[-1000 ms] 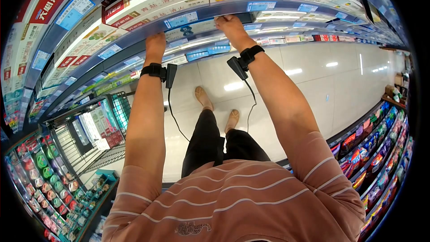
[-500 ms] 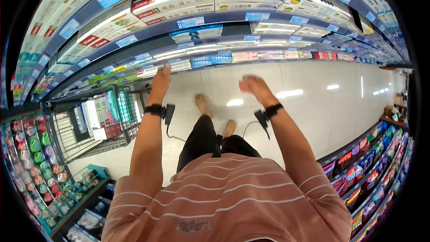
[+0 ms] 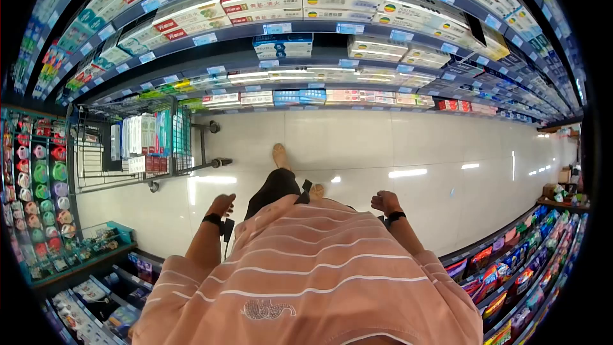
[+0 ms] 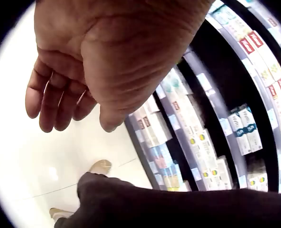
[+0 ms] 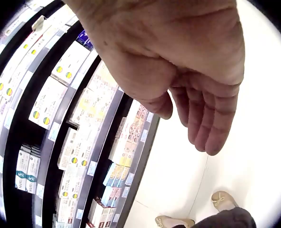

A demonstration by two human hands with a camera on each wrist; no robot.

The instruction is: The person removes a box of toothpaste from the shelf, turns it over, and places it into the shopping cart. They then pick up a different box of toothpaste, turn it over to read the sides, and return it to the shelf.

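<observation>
My left hand (image 3: 221, 205) hangs beside my body on the left, empty, its fingers loosely bent in the left wrist view. On the other side my right hand (image 3: 386, 202) hangs free too; the right wrist view shows its fingers loosely curved around nothing. Ahead of both hands, out of their reach in this pose, blue-and-white boxes (image 3: 283, 46) stand on a dark shelf, with a dark gap to either side of them. White cartons with a rainbow dot (image 3: 377, 48) stand to their right on that shelf.
Long shelves (image 3: 242, 29) of boxed goods curve across the front. A wire shopping cart (image 3: 182, 147) holding several boxes stands at left. Racks of colourful packets (image 3: 491, 281) line the right rear, and a display of round packages (image 3: 41, 185) is at far left. Pale floor tiles (image 3: 357, 147) lie between.
Both hands were at the shelf edge by the blue-and-white boxes; they have come away, dropping back to my sides. My body has moved back from the shelves and the view takes in more of them.
</observation>
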